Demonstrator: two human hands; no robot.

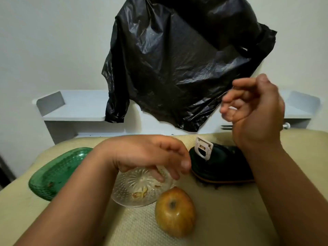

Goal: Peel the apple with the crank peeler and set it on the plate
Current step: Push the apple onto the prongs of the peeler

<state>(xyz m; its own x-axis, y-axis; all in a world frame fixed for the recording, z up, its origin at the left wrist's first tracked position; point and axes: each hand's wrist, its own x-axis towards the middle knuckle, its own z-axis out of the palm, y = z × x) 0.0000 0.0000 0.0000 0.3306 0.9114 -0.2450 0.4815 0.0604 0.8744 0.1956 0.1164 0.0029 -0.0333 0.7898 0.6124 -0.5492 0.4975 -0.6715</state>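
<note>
I'm reading this as pre-load: the apple [174, 212] is sitting unpeeled, skin intact, on the beige table mat [221, 210], just beside the clear glass dish [140, 187], near side.

Largest first: one black bin bag [177, 59] hanging on the wall. One crank peeler [220, 164], dark base, white blade arm sticking up, behind the apple to the right. One green glass plate [58, 173] at left, one clear dish holding peel scraps, one apple.

Left hand [150, 155] is hovering over the clear dish, fingers loosely curled; whether it's pinching anything, I can't tell. Right hand [253, 107] is raised above the peeler, fingers relaxed, holding nothing.

Doing it well, my call: I'm seating the apple core-axis straight on the peeler's spike, steadying the base with the other hand before cranking.
</note>
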